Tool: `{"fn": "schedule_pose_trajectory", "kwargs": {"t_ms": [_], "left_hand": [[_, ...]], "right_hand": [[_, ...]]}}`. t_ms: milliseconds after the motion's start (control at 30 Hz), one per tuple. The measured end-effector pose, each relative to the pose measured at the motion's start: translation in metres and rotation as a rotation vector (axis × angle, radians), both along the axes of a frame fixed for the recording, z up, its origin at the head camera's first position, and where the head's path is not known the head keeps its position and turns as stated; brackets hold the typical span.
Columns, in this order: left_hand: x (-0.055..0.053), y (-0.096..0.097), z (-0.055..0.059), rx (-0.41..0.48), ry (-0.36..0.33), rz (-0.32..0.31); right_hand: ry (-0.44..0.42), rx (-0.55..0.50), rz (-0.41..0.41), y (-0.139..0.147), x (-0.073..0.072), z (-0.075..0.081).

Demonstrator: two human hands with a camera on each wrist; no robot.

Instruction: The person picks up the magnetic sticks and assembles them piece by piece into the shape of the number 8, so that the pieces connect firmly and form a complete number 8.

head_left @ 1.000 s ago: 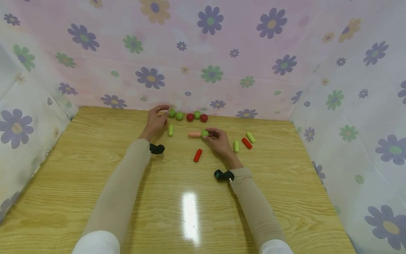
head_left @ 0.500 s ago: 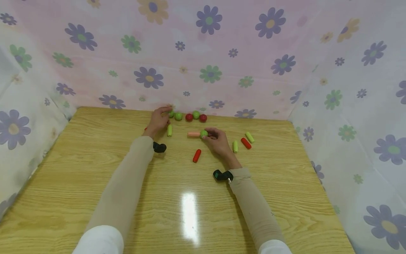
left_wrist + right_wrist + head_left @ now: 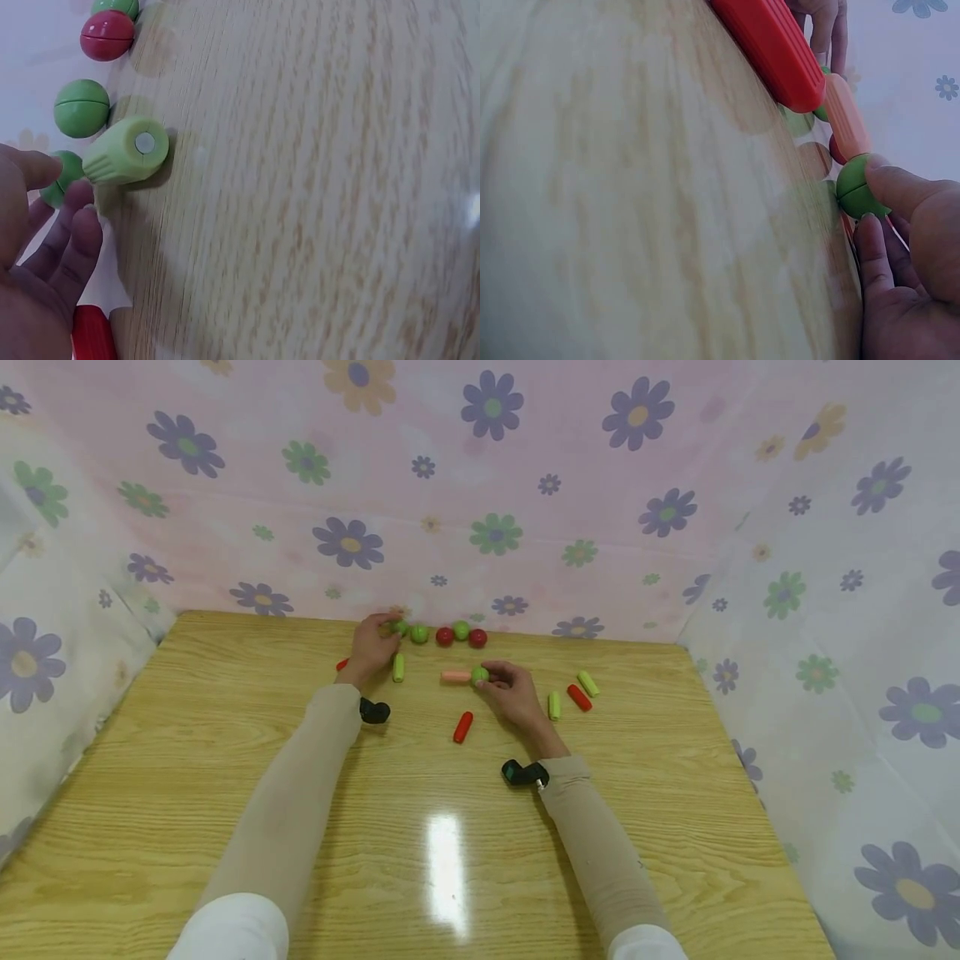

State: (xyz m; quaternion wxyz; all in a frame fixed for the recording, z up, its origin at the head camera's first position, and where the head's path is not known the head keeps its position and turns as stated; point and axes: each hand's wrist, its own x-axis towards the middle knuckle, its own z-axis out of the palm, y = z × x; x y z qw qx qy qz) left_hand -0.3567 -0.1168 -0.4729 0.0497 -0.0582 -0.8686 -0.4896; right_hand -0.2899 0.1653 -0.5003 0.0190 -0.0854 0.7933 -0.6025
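At the back of the table, my left hand (image 3: 372,647) pinches the leftmost green ball (image 3: 401,627) between thumb and fingers; the left wrist view shows the ball (image 3: 64,180) partly hidden by them. Just in front lies a light green ridged stick (image 3: 398,668), a round metal-coloured disc visible on its end. My right hand (image 3: 517,693) holds another green ball (image 3: 861,187), with a seam round it, between thumb and fingertips. This ball is at the right end of a peach-coloured stick (image 3: 454,677), end to end with it.
Along the back edge sit another green ball (image 3: 419,633), two red balls (image 3: 445,636) and one more green ball (image 3: 461,629). A red stick (image 3: 462,727) lies in front; another red piece (image 3: 342,665) shows behind my left wrist. Several sticks (image 3: 579,697) lie to the right. Flowered cloth (image 3: 495,485) surrounds the table.
My left hand has shifted slightly and its fingers have come around the leftmost green ball. The red piece by that wrist has come into sight. My right hand keeps its hold.
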Motion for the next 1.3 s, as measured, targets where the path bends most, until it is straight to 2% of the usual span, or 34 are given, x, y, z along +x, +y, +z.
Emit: {"fn": "schedule_pose_trajectory", "kwargs": {"t_ms": [200,333,533,667,800,933,1100,1200,1300], "left_hand": [[0.001,-0.004,-0.002,-0.113,0.025,0.018],[0.0,-0.006,-0.005,-0.192,0.002,0.013],[-0.001,-0.003,-0.003,-0.213,-0.077,0.015],[0.0,0.001,0.0,-0.214,-0.088,0.061],[0.004,0.003,0.001,-0.164,-0.12,0.103],[0.01,0.005,0.001,-0.042,-0.141,0.134],[0.018,0.008,0.002,0.142,-0.075,0.17],[0.023,0.013,0.002,0.206,-0.014,0.16],[0.03,0.02,0.001,0.253,0.013,0.12]], "right_hand": [[0.003,-0.031,-0.005,-0.001,0.0,-0.001],[-0.005,-0.023,0.0,0.0,-0.001,-0.001],[-0.055,-0.007,0.008,-0.002,-0.002,0.001],[-0.062,-0.022,0.023,-0.002,-0.003,0.0],[-0.059,-0.02,0.021,-0.003,-0.002,0.001],[-0.05,-0.007,0.008,-0.003,0.0,0.001],[-0.038,-0.02,0.0,-0.002,0.0,0.001],[-0.027,-0.031,0.0,-0.001,0.0,0.0],[-0.023,-0.037,0.001,0.0,0.0,0.0]]}}
